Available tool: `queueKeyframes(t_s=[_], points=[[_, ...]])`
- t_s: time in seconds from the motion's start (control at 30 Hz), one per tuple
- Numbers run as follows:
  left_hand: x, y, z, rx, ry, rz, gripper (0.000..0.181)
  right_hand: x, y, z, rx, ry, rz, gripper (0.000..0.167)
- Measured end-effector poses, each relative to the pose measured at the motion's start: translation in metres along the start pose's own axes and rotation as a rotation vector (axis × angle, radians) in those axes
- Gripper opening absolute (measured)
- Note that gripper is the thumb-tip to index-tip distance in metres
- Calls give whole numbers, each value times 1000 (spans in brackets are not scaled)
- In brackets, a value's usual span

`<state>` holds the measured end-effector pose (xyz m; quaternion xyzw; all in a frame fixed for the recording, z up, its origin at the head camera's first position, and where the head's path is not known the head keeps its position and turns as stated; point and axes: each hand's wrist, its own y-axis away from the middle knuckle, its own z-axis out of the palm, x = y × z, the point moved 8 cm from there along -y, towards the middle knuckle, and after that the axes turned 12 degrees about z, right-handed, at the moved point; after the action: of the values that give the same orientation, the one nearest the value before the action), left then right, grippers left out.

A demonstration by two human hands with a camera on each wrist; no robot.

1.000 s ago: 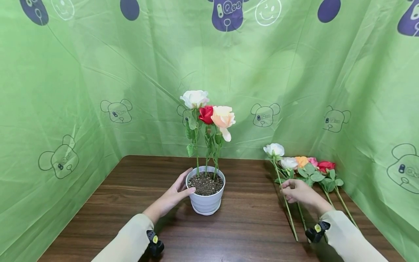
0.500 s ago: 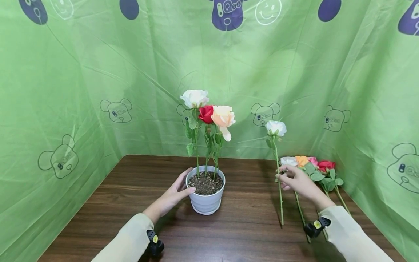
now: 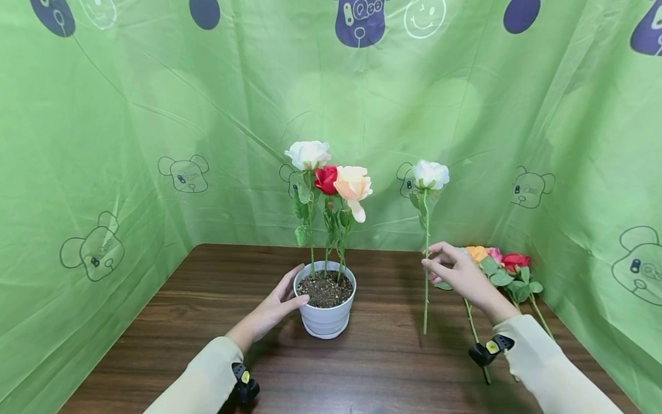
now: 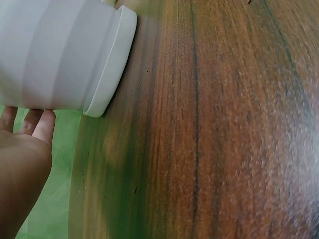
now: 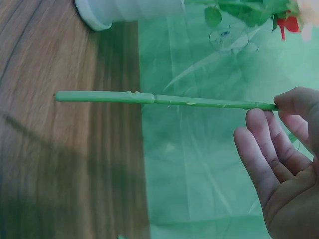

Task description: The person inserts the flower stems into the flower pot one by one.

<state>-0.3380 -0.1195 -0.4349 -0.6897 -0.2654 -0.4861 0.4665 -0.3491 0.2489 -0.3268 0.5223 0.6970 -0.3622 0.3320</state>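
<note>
We're seeing the right hand [image 3: 455,273] pinching the white rose [image 3: 430,176] by its stem, the rose standing upright over the counter [image 3: 393,368], between pot [image 3: 324,322] and other roses [image 3: 500,279]; the left hand [image 3: 276,302] is spreading against the pot's side, thumb at the rim; potted roses [image 3: 326,181] are standing in soil [image 3: 323,293], the other roses lying at right

We note the white rose [image 3: 431,174] cropped at the right wrist view's edge; the right hand [image 3: 457,273] partly hides the roses lying at far right [image 3: 515,263].
</note>
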Motion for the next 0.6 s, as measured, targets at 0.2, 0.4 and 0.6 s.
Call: queueKeyframes(t_s=[0.2,0.4,0.6], points=[[0,0,0,-1,-7,-2,78,-25,-4,6,29,29,-5,30],[0,0,0,-2,-10,-3,77,-55,-8,14,45,-24,-94,27],[0,0,-1,1,-13,-4,77,-84,-9,23,57,-87,-193,25]])
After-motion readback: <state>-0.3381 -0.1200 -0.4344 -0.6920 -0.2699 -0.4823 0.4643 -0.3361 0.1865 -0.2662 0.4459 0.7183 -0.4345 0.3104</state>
